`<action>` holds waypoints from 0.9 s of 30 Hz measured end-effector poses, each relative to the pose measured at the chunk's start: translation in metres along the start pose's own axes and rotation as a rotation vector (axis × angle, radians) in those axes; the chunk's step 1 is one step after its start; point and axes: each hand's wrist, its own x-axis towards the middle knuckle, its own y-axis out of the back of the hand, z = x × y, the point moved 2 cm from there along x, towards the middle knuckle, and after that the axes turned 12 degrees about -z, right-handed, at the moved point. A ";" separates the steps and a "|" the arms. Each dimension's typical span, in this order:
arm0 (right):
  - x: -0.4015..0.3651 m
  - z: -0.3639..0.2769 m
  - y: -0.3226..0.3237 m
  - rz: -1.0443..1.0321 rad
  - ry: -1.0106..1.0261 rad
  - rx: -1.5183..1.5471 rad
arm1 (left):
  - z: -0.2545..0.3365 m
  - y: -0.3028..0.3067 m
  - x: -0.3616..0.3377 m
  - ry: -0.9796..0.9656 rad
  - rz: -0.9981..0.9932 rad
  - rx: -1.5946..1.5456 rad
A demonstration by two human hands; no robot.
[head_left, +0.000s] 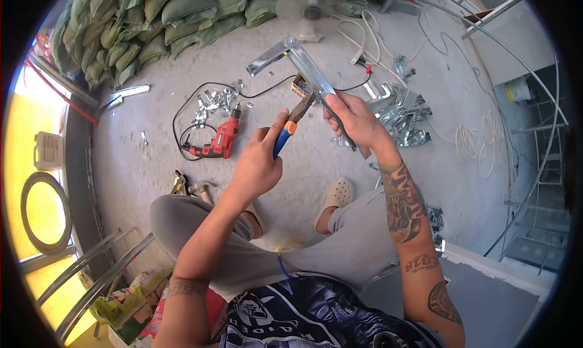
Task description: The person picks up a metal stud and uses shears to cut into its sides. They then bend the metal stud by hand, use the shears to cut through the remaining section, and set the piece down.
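My left hand [260,161] is closed round the blue and orange handles of a pair of tin snips [302,109], index finger stretched along them. The rusty jaws point up and right, right at the edge of a shiny metal channel [310,71]. That channel is bent into an L, its shorter arm reaching left at the far end. My right hand [355,120] grips its near end, thumb on top. Just behind the jaws, a small open box [299,87] sits on the floor, partly hidden by the channel.
A red corded drill [222,140] lies left, near metal offcuts [218,100]. More metal pieces [404,120] are heaped right. A hammer [203,191] and yellow-black tool [180,182] lie by my left foot. Green sandbags [188,14] line the back; white cable [373,38] crosses the floor.
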 end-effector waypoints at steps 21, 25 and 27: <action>0.001 -0.004 -0.011 0.000 0.032 -0.083 | 0.006 0.001 0.000 0.073 -0.118 -0.071; 0.002 -0.002 -0.008 0.012 0.032 -0.076 | 0.003 -0.003 0.002 0.036 -0.086 -0.151; 0.003 0.005 -0.001 -0.056 0.013 -0.020 | 0.002 -0.004 0.003 0.030 -0.088 -0.125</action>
